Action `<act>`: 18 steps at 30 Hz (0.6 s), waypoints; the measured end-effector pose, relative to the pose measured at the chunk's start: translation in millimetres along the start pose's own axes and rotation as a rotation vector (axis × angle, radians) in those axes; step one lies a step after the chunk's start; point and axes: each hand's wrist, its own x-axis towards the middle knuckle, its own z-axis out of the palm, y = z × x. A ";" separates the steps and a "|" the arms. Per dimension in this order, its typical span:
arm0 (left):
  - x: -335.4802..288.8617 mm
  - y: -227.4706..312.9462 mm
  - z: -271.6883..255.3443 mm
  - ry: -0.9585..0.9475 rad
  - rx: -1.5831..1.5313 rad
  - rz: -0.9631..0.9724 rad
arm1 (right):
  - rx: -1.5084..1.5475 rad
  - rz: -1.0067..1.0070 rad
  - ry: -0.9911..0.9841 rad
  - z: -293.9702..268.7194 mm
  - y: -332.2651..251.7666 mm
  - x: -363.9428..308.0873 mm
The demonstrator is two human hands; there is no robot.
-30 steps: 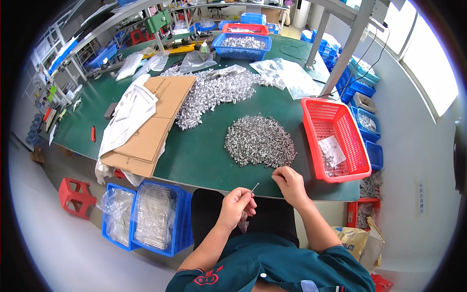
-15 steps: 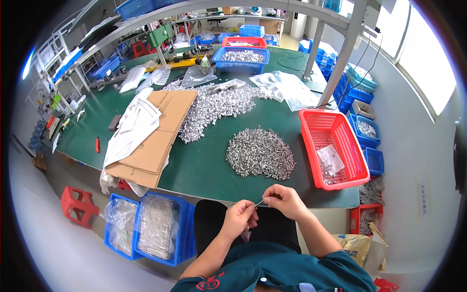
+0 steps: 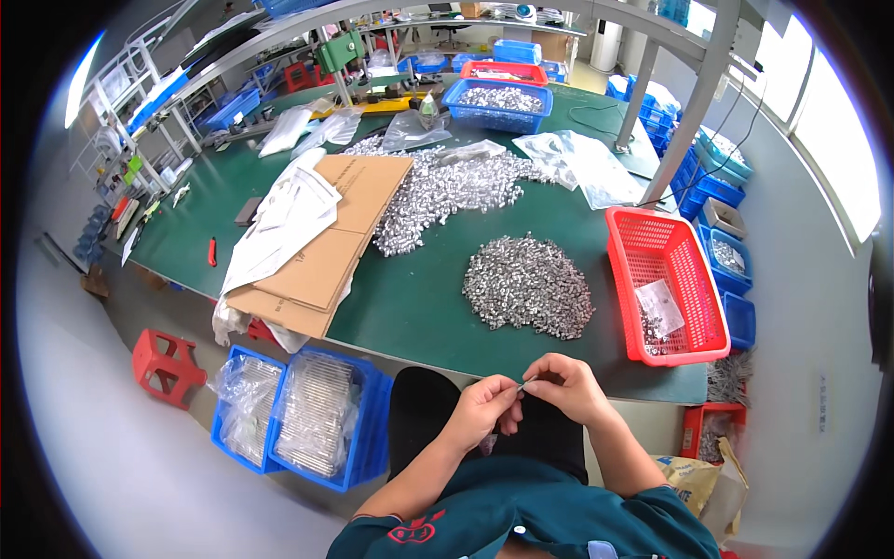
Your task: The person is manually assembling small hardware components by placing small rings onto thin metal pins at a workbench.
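Observation:
My left hand (image 3: 482, 410) and my right hand (image 3: 568, 387) meet above my lap, just off the table's near edge. Both are closed, fingertips pinching a thin, grey, rod-like piece (image 3: 522, 386) between them. Most of it is covered by the fingers, so its exact kind does not show. A small pinkish thing (image 3: 488, 444) shows beneath my left hand; whether it is held cannot be made out. Straight ahead on the green table (image 3: 410, 321) lies a heap of small silvery metal parts (image 3: 528, 284). Behind it spreads a larger pile of shiny metal parts (image 3: 447, 191).
A red plastic basket (image 3: 618, 279) with a clear bag and small parts stands at the right. Flattened cardboard (image 3: 358, 200) with papers lies left. Blue crates (image 3: 368, 438) of bagged rods are on the floor, near a red stool (image 3: 168, 368). A frame post (image 3: 694, 121) rises at the right.
The whole view has shifted, so the table and its contents appear farther right. My hands have come closer together, and less of the thin piece shows between the fingertips.

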 end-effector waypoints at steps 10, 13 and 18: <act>7.5 0.6 -8.9 0.100 -0.064 0.041 | -0.270 -0.130 0.315 -21.8 17.7 15.6; 10.9 -6.1 -10.1 0.108 -0.057 0.037 | -0.500 -0.145 0.494 -36.4 33.6 17.8; 10.3 -10.3 -9.5 0.130 -0.047 0.023 | -0.709 -0.225 0.510 -31.3 48.3 20.1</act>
